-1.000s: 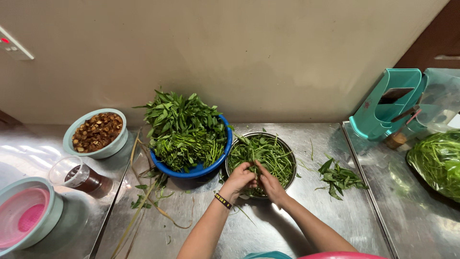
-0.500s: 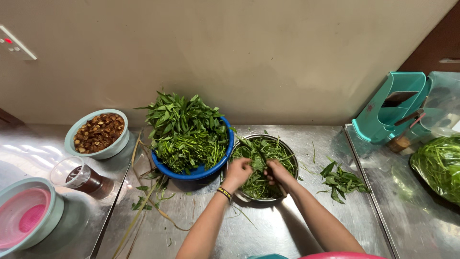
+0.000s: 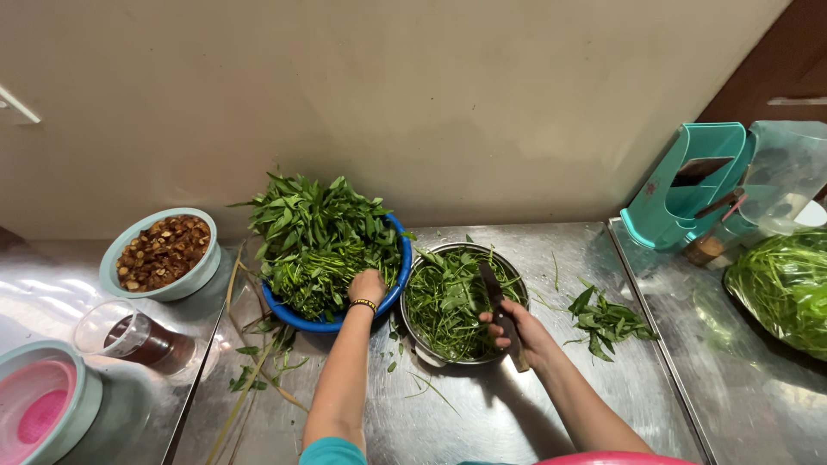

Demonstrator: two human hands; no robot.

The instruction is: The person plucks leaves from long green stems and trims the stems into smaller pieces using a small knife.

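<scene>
Head view: right hand grip closed around the handle of a knife, blade lying across the rim and over the contents of the steel bowl. Left hand rests among the leafy greens at the near edge of the blue bowl; fingers curled into the stems, but I cannot tell whether that grip is pinching a stem or just pressed on the pile. A beaded band sits on the left wrist. Steel bowl holds cut green stems and stands touching the blue bowl, to its right, on the steel table. Loose leaves lie on the table right of the steel bowl; stray stalks lie left of the blue bowl. Far left: pale green bowl of brown pieces, a clear cup on its side, a pink-lined basin. Far right: a teal holder and a clear bag of greens.
</scene>
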